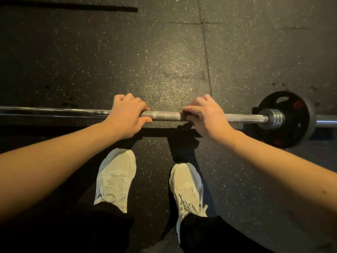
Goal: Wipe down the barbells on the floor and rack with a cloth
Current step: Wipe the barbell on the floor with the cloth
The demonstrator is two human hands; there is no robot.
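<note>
A steel barbell [162, 115] lies across the speckled rubber floor, left to right, just in front of my feet. My left hand [125, 115] grips its shaft with the fingers curled over the top. A short way to the right, my right hand [204, 115] wraps a dark cloth [186, 116] around the knurled shaft; only the cloth's edge shows under the fingers. A bare stretch of knurling lies between the two hands.
A black weight plate [284, 119] with metal collars sits on the bar's right end. A second, black bar [73, 6] lies on the floor at the far upper left. My white shoes [116, 178] stand close behind the barbell. A mat seam [207, 57] runs away from me.
</note>
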